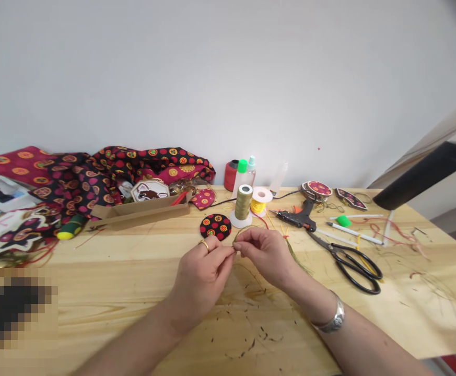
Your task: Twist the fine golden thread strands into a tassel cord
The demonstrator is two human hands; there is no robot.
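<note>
My left hand (202, 271), with a ring on one finger, is pinched closed at the middle of the table. Its fingertips meet those of my right hand (265, 256), also pinched closed. A thin olive thread (243, 230) loops up from between the fingertips; the small thing they hold is too fine to make out fully. Just behind the hands lies a round black fabric piece with red dots (215, 227). An olive thread spool (244, 202) stands behind my right hand, beside a yellow thread spool (261, 199). A green tassel (298, 257) lies by my right wrist.
Black-handled scissors (357, 266) and a glue gun (298, 216) lie to the right. Patterned cloth (133, 164) and a cardboard box (141, 213) are at the back left. Bottles (242, 175) stand near the wall. A black cylinder (423, 175) rises at right. Thread scraps dot the wooden table (126, 282).
</note>
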